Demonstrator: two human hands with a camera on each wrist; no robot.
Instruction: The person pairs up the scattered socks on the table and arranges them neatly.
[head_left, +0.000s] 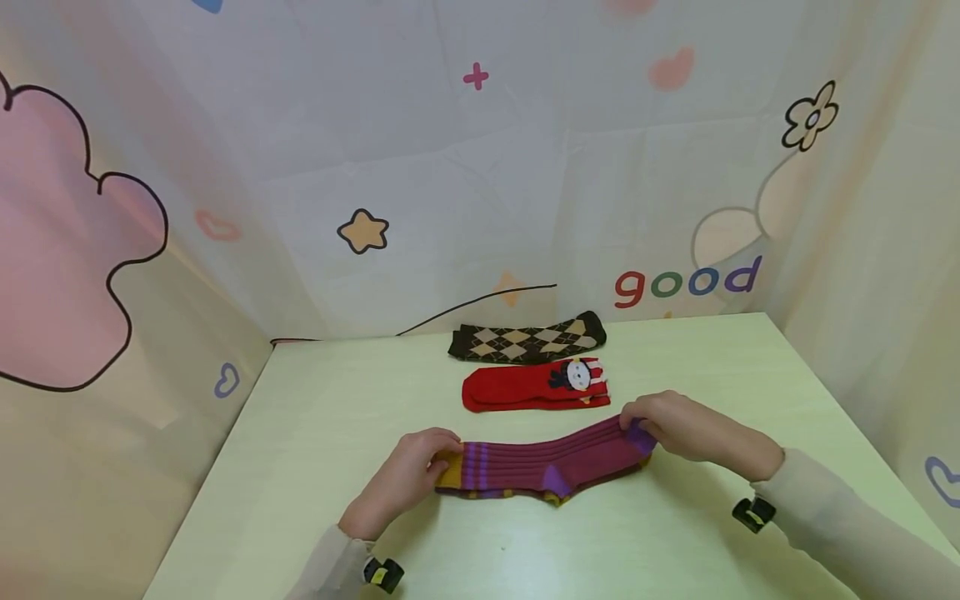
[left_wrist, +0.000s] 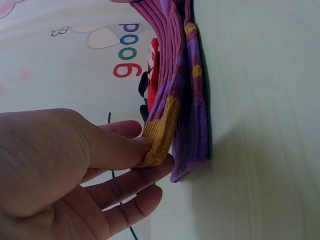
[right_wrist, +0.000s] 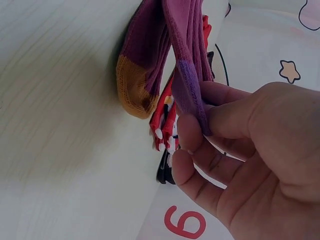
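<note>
A maroon ribbed sock (head_left: 517, 467) with a mustard cuff and purple heel and toe stretches sideways between both hands. My left hand (head_left: 412, 465) pinches its mustard cuff between thumb and fingers. At the other end, my right hand (head_left: 678, 425) pinches the purple toe. Beneath it lies a second sock (right_wrist: 135, 85), whose mustard toe shows in the right wrist view and whose purple cuff (left_wrist: 192, 145) shows in the left wrist view. The upper sock's two ends are raised off the lower one. Most of the lower sock is hidden in the head view.
Just behind lie red socks (head_left: 517, 387) with a cartoon figure, laid flat. Farther back are dark argyle socks (head_left: 525, 343), close to the printed curtain (head_left: 450, 167) that rises along the back edge. The pale table (head_left: 300, 425) extends to both sides.
</note>
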